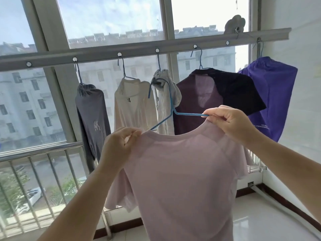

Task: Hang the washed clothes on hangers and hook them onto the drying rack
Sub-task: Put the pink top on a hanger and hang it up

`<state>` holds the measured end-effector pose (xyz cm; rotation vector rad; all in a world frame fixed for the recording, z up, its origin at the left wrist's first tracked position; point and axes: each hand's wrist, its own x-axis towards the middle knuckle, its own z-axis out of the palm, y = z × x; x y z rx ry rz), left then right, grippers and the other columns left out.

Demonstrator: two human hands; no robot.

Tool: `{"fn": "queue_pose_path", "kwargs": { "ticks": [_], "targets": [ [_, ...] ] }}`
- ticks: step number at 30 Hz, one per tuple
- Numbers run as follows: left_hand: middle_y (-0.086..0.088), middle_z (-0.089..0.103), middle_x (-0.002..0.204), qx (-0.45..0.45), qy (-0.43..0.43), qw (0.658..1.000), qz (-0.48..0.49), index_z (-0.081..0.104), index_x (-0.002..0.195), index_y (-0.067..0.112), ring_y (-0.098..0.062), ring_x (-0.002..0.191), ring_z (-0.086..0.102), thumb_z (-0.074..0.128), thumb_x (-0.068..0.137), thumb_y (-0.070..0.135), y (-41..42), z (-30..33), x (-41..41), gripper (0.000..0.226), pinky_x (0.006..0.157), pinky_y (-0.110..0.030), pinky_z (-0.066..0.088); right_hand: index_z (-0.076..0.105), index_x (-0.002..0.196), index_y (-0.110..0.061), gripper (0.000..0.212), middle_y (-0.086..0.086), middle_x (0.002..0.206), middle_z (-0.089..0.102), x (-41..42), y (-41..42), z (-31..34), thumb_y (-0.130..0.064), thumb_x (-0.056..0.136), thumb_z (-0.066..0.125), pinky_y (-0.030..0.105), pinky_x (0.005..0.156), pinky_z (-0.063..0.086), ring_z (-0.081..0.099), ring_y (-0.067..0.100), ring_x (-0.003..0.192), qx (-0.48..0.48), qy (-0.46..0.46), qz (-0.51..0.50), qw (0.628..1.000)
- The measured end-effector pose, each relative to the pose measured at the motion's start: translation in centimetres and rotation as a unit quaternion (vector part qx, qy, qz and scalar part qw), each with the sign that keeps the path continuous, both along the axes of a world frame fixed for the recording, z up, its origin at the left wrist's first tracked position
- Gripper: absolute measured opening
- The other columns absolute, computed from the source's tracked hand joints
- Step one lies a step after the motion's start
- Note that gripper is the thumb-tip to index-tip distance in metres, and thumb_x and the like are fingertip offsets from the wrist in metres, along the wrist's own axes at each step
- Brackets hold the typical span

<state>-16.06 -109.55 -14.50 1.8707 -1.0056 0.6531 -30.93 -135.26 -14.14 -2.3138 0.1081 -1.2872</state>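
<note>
Head view, hanger point(171, 108) (arms hidden), pink shirt point(182, 171)

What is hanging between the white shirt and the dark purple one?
In the head view, a bunched pale grey garment hangs between the white shirt and the dark purple shirt.

Rack: we see a grey drying rack rail point(139, 49) crossing the window, tilted up to the right, with round holes along it.
Far left: a grey garment point(92, 110) hangs from it by a hanger.
Next: a cream top point(133, 103).
Middle: a bunched pale grey garment point(165, 101).
Right: a dark maroon shirt point(217, 96).
Far right: a purple garment point(272, 91), near the wall.
On top: a grey clip point(234, 25) sits on the rail.
Free holes: the two leftmost.
</note>
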Motion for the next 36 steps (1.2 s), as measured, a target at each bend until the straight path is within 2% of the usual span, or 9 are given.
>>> {"fn": "queue_pose_path", "kwargs": {
  "ticks": [4, 9, 13, 17, 20, 24, 29, 33, 36],
  "targets": [
    [0.017, 0.065, 0.086, 0.014, -0.008, 0.999, -0.035, 0.070, 0.103, 0.018, 0.011, 0.075, 0.057, 0.063, 0.085, 0.020, -0.8, 0.6, -0.9, 0.020, 0.070, 0.004, 0.037, 0.071, 0.102, -0.019, 0.019, -0.001, 0.073, 0.055, 0.3, 0.7, 0.3, -0.015, 0.087, 0.061, 0.026, 0.062, 0.039, 0.049, 0.011, 0.064, -0.025, -0.015, -0.008, 1.000],
    [0.012, 0.065, 0.076, -0.020, -0.057, 0.998, 0.000, 0.070, 0.094, 0.017, -0.001, 0.070, 0.059, 0.060, 0.086, 0.014, -0.9, 1.6, -1.3, 0.013, 0.065, -0.003, 0.039, 0.070, 0.101, -0.020, 0.018, -0.005, 0.078, 0.062, -0.1, 1.7, 0.9, -0.014, 0.086, 0.062, 0.008, 0.066, 0.040, 0.055, 0.005, 0.071, -0.012, -0.014, 0.026, 0.999],
    [0.010, 0.067, 0.083, -0.025, -0.083, 0.996, 0.025, 0.069, 0.095, 0.021, -0.012, 0.079, 0.062, 0.059, 0.087, 0.019, -0.1, 2.3, -1.0, 0.013, 0.073, -0.028, 0.049, 0.071, 0.092, -0.026, 0.012, -0.007, 0.081, 0.070, -0.6, 1.7, 1.8, -0.019, 0.084, 0.065, 0.007, 0.069, 0.042, 0.060, -0.001, 0.074, 0.030, -0.001, 0.053, 0.998],
    [0.008, 0.065, 0.085, -0.043, -0.102, 0.993, 0.036, 0.068, 0.096, 0.019, -0.015, 0.081, 0.061, 0.059, 0.087, 0.017, 0.5, 2.8, -0.9, 0.013, 0.075, -0.038, 0.051, 0.069, 0.090, -0.035, 0.010, -0.010, 0.089, 0.065, -0.1, 2.7, 2.7, -0.034, 0.082, 0.064, 0.011, 0.078, 0.044, 0.061, -0.001, 0.083, 0.050, -0.009, 0.038, 0.998],
    [0.009, 0.062, 0.083, -0.047, -0.107, 0.992, 0.042, 0.068, 0.097, 0.020, -0.015, 0.079, 0.060, 0.059, 0.087, 0.018, 1.1, 3.3, -1.2, 0.014, 0.073, -0.036, 0.050, 0.064, 0.112, -0.031, 0.045, -0.014, 0.101, 0.064, 0.2, 4.5, 3.4, -0.054, 0.074, 0.060, 0.022, 0.091, 0.046, 0.061, 0.001, 0.098, 0.009, 0.023, 0.026, 0.999],
    [0.009, 0.057, 0.083, -0.056, -0.126, 0.989, 0.054, 0.069, 0.096, 0.016, -0.015, 0.077, 0.058, 0.060, 0.086, 0.014, 1.8, 3.7, -1.4, 0.013, 0.070, -0.033, 0.049, 0.064, 0.115, -0.027, 0.028, -0.009, 0.096, 0.069, 0.9, 6.6, 4.5, -0.028, 0.087, 0.060, 0.032, 0.089, 0.050, 0.064, 0.009, 0.090, -0.035, 0.038, 0.021, 0.998],
    [0.005, 0.046, 0.085, -0.089, -0.163, 0.976, 0.115, 0.070, 0.096, 0.011, -0.013, 0.086, 0.046, 0.062, 0.084, 0.013, 2.8, 4.5, -1.8, 0.014, 0.070, -0.006, 0.031, 0.068, 0.103, -0.024, 0.019, -0.020, 0.084, 0.065, 1.1, 8.9, 6.1, -0.019, 0.090, 0.056, 0.039, 0.086, 0.051, 0.065, 0.009, 0.088, -0.048, 0.018, 0.041, 0.998],
    [0.001, 0.044, 0.075, -0.102, -0.232, 0.947, 0.198, 0.071, 0.096, 0.014, -0.020, 0.077, 0.043, 0.067, 0.080, 0.013, 3.6, 5.0, -2.0, 0.016, 0.071, -0.028, 0.042, 0.066, 0.100, -0.029, 0.016, -0.026, 0.079, 0.060, 0.7, 10.6, 6.8, -0.022, 0.090, 0.055, 0.036, 0.083, 0.049, 0.061, 0.007, 0.085, -0.074, -0.010, 0.031, 0.997],
    [0.003, 0.047, 0.071, -0.123, -0.231, 0.948, 0.179, 0.070, 0.100, 0.016, -0.019, 0.073, 0.049, 0.060, 0.083, 0.017, 4.2, 5.2, -2.0, 0.020, 0.065, -0.037, 0.050, 0.066, 0.102, -0.028, 0.017, -0.029, 0.080, 0.056, 0.4, 11.9, 7.0, -0.024, 0.090, 0.055, 0.031, 0.083, 0.046, 0.058, 0.004, 0.087, -0.100, -0.036, 0.018, 0.994]
  ]
}}
